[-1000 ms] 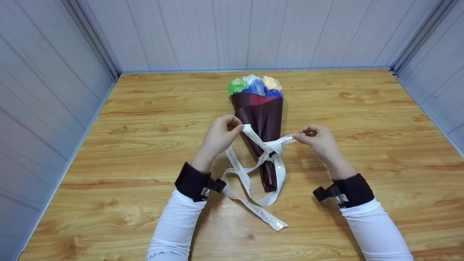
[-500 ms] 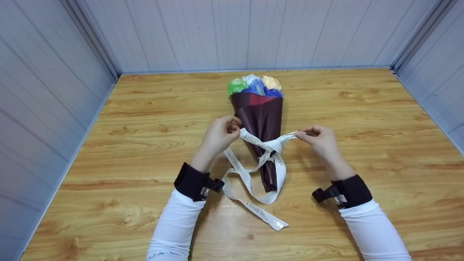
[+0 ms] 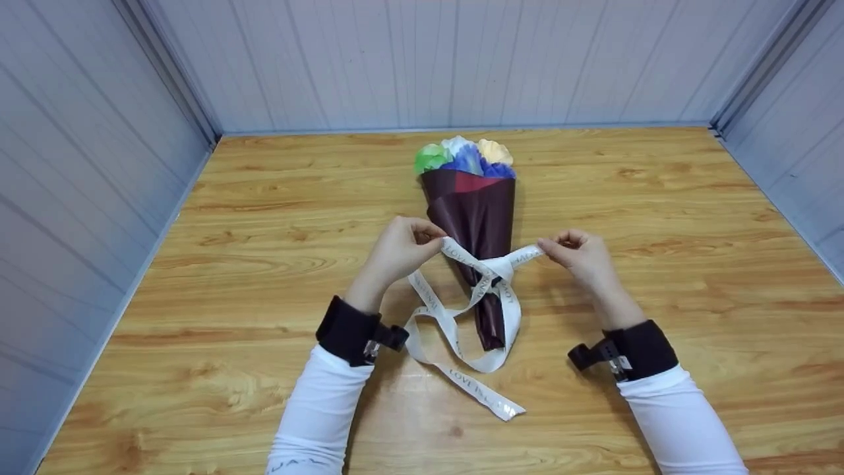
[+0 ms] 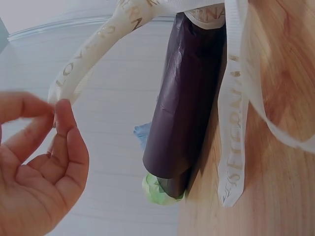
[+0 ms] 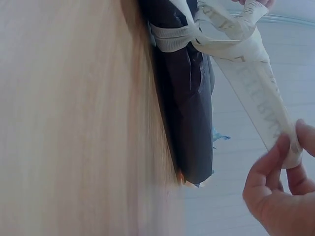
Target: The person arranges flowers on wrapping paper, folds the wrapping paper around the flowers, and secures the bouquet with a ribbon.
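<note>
A bouquet in dark maroon wrapping paper [image 3: 486,218] lies on the table, with green, white, blue and cream flowers [image 3: 467,158] at its far end. Around its narrow part runs a white ribbon [image 3: 499,266] printed with gold letters, crossed into loops in front. My left hand [image 3: 403,254] pinches one loop of it between thumb and fingertips, left of the wrapping. On the other side, my right hand [image 3: 580,256] pinches a second loop, seen folded between the fingertips in the right wrist view. Both pinched loops are raised above the paper.
One loose ribbon tail [image 3: 484,394] trails on the wooden table [image 3: 264,369] toward the front. Pale panel walls [image 3: 422,66] stand at the back and both sides. Black wrist straps with cameras [image 3: 393,338] sit on both forearms.
Both hands keep their pinch on the ribbon loops. The left hand has dipped slightly toward me; the right-hand loop has turned so its lettering shows flatter. The bouquet stays put.
</note>
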`<state>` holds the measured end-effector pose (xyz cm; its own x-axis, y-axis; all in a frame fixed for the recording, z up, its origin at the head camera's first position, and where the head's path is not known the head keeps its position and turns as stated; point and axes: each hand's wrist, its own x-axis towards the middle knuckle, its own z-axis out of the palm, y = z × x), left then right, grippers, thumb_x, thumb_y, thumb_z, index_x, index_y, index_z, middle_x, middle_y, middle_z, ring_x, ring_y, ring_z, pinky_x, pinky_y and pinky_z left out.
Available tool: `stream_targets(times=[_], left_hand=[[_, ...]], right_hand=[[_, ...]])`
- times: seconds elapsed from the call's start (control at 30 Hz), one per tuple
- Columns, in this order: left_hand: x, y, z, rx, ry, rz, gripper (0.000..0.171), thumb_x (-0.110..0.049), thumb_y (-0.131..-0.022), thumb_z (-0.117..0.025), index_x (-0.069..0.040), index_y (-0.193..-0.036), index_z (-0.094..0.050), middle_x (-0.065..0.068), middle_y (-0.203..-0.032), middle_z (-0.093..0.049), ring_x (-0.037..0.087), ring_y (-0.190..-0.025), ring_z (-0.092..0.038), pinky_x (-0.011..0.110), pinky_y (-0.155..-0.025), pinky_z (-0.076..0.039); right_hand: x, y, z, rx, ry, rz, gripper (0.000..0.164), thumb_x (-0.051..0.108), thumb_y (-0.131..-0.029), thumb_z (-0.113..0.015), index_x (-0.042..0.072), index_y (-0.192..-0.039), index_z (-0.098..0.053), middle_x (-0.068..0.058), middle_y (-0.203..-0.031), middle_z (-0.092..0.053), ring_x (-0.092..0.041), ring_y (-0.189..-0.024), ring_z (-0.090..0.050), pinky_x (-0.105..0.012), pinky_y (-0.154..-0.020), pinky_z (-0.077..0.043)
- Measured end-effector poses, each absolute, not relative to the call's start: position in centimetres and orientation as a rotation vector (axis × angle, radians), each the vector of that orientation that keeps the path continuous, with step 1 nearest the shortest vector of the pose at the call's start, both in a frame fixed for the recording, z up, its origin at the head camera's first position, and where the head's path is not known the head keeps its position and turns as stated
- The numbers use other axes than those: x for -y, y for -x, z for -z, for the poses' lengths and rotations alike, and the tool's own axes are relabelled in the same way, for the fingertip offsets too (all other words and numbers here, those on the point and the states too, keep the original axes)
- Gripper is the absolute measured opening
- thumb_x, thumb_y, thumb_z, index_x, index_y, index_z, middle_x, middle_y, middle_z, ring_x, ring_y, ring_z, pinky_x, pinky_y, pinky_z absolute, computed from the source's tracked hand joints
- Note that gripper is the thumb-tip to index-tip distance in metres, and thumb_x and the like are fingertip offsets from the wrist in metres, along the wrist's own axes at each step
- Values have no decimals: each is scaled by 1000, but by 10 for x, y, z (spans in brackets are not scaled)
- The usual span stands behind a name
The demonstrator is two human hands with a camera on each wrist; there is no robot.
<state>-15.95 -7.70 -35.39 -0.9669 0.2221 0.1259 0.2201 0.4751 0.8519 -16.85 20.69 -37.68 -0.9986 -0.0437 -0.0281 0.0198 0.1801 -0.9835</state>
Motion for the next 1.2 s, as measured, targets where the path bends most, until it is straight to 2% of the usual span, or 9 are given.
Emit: stream_targets(times=[0.1, 0.17, 0.3, 0.4, 0.5, 0.73, 0.93, 1.07, 1.2], left_hand=[[77, 160, 354, -2685, -391, -1571, 14, -6, -87, -64, 1, -95, -72, 10, -84, -69, 11, -72, -56, 20, -67, -45], [76, 161, 355, -2663, -347, -1599, 15, -5, -87, -64, 2, -100, -69, 11, -87, -68, 13, -75, -58, 21, -70, -47], [76, 163, 356, -2648, -243, -1620, 18, -4, -86, -65, 4, -103, -65, 10, -88, -66, 14, -78, -59, 24, -74, -49], [77, 165, 357, -2677, -221, -1592, 15, -4, -85, -66, 4, -98, -66, 11, -87, -67, 16, -79, -59, 26, -76, -49], [79, 165, 359, -2708, -237, -1553, 13, -4, -85, -66, 4, -96, -67, 11, -86, -67, 17, -79, -60, 28, -77, -49], [82, 165, 363, -2767, -239, -1421, 11, -5, -85, -66, 1, -93, -72, 12, -85, -69, 18, -79, -60, 30, -76, -49], [83, 165, 365, -2756, -224, -1445, 8, -6, -87, -63, 0, -89, -68, 8, -84, -66, 17, -79, -58, 29, -77, -48], [82, 166, 364, -2733, -204, -1497, 10, -6, -88, -62, 0, -95, -65, 6, -84, -62, 16, -81, -56, 28, -77, -47], [82, 167, 364, -2731, -162, -1519, 20, -7, -88, -62, 0, -107, -63, 4, -85, -61, 16, -82, -56, 27, -77, -47]], right_hand=[[-209, 169, 378, -2523, 20, 1836, 22, 6, -83, -71, 18, -70, -57, 15, -71, -57, 0, -67, -51, -14, -61, -43], [-210, 169, 378, -2560, 12, 1786, 17, 7, -82, -72, 15, -75, -58, 15, -73, -56, -1, -69, -51, -15, -62, -43], [-212, 170, 380, -2554, 18, 1774, 10, 5, -82, -70, 3, -88, -62, 13, -74, -57, -1, -70, -55, -14, -66, -48], [-214, 172, 383, -2515, 39, 1809, 17, 3, -84, -68, -6, -96, -61, 13, -73, -59, -1, -69, -58, -16, -68, -51], [-215, 173, 385, -2517, 48, 1810, 20, 3, -84, -68, -10, -98, -60, 15, -71, -61, -1, -67, -58, -16, -66, -51], [-221, 172, 386, -2476, 49, 1786, 28, 7, -84, -70, -10, -104, -61, 15, -76, -64, 2, -72, -59, -15, -70, -50], [-224, 172, 387, -2469, 79, 1678, 36, 8, -84, -70, -13, -111, -58, 15, -81, -65, 4, -76, -60, -13, -74, -50], [-224, 173, 388, -2502, 112, 1619, 29, 8, -85, -69, -10, -105, -60, 9, -83, -67, 1, -75, -59, -15, -73, -49], [-225, 173, 387, -2567, 118, 1571, 20, 7, -83, -70, -5, -98, -64, 11, -79, -65, 0, -74, -57, -16, -70, -47]])
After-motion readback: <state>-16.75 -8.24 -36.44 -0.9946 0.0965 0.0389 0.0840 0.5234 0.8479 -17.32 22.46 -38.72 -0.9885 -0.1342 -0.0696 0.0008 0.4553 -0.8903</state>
